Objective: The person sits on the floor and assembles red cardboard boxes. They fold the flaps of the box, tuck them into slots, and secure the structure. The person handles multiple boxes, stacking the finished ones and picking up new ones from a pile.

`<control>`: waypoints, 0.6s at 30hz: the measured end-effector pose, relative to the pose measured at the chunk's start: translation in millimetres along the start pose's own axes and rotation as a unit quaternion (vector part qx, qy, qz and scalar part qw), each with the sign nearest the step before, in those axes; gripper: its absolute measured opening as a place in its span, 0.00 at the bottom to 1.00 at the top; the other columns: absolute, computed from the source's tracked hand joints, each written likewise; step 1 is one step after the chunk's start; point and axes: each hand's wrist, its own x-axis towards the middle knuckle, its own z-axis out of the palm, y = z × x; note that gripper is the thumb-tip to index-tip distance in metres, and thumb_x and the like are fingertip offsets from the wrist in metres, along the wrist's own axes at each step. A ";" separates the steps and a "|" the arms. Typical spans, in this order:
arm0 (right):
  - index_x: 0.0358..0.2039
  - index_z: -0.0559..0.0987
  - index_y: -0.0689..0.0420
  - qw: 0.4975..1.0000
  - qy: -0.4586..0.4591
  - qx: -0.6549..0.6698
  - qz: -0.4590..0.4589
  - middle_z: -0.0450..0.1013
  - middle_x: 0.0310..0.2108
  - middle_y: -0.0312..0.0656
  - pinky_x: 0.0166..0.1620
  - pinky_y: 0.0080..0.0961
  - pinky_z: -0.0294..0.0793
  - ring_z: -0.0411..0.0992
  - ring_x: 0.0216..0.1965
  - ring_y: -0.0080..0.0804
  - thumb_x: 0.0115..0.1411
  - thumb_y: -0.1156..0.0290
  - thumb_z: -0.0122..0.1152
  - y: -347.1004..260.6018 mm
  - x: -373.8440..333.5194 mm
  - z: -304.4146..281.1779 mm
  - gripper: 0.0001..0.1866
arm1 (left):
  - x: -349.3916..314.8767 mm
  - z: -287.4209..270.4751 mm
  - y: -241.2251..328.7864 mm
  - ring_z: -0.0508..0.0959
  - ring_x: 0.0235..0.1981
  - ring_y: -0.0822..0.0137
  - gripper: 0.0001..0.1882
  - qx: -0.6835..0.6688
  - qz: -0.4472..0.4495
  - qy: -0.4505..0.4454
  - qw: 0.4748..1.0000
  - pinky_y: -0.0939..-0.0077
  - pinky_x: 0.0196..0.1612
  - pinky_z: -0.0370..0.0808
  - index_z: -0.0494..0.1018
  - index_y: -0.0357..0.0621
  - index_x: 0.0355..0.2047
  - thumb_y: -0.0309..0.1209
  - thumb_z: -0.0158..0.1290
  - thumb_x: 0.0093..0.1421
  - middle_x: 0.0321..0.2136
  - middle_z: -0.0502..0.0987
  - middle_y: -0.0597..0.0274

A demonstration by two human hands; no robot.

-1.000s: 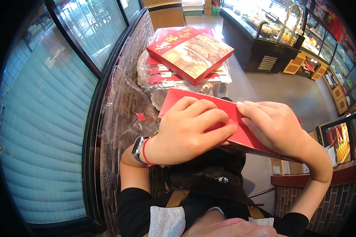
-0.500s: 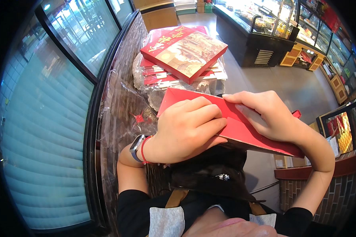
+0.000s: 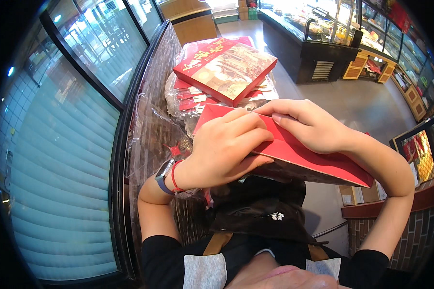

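Note:
A red cardboard box (image 3: 323, 164) is held up in front of my chest, its plain red side facing up and a darker patterned face below. My left hand (image 3: 229, 147) grips its left part, fingers curled over the red side and thumb at the near edge. Over the far edge bends my right hand (image 3: 313, 126), with its fingertips close to the left hand's knuckles and its thumb lying on the red side. What lies under the fingers of either hand is hidden. Just beyond is a finished red gift box (image 3: 231, 70) with a printed landscape lid.
Under the gift box lies a stack of flat red cartons (image 3: 193, 100) in clear plastic wrap (image 3: 147, 123), on a dark wood-grain counter (image 3: 190, 216). A window (image 3: 62, 183) runs along the left. Farther right stand a glass display case (image 3: 306, 53) and a brick-faced counter (image 3: 393, 236).
My right hand has slid left along the box's far edge, nearer my left hand. The left hand keeps its grip, and the box has risen slightly in view.

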 end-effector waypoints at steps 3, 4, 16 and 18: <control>0.59 0.69 0.64 0.999 0.013 -0.003 -0.045 0.72 0.50 0.56 0.55 0.32 0.70 0.73 0.50 0.40 0.68 0.73 0.48 12.0 -2.1 2.3 0.20 | 5.1 -8.1 -3.5 0.74 0.46 0.54 0.25 0.048 -0.013 0.005 0.999 0.62 0.48 0.71 0.76 0.45 0.44 0.41 0.68 0.47 0.44 0.73 0.55; 0.59 0.69 0.64 0.996 0.015 -0.073 -0.038 0.72 0.50 0.58 0.55 0.34 0.70 0.73 0.50 0.45 0.68 0.71 0.49 7.5 -6.7 -0.7 0.21 | 6.9 -9.1 -6.9 0.73 0.49 0.52 0.28 0.070 -0.015 0.015 0.997 0.60 0.51 0.70 0.76 0.45 0.46 0.43 0.69 0.47 0.47 0.72 0.54; 0.59 0.70 0.63 0.899 0.148 -0.411 0.006 0.72 0.54 0.54 0.62 0.45 0.65 0.70 0.56 0.53 0.56 0.43 0.63 -19.4 -103.5 -6.9 0.41 | 0.3 -5.9 -23.5 0.76 0.45 0.50 0.39 0.151 0.002 -0.020 0.988 0.61 0.48 0.74 0.73 0.39 0.54 0.55 0.63 0.50 0.46 0.75 0.51; 0.57 0.73 0.61 0.865 0.199 -0.460 0.002 0.72 0.55 0.51 0.63 0.44 0.64 0.69 0.57 0.49 0.58 0.43 0.60 -17.5 -110.6 -7.4 0.37 | 1.6 -5.3 -20.2 0.76 0.44 0.51 0.41 0.164 0.000 -0.007 0.987 0.61 0.47 0.74 0.73 0.40 0.54 0.55 0.65 0.46 0.44 0.75 0.52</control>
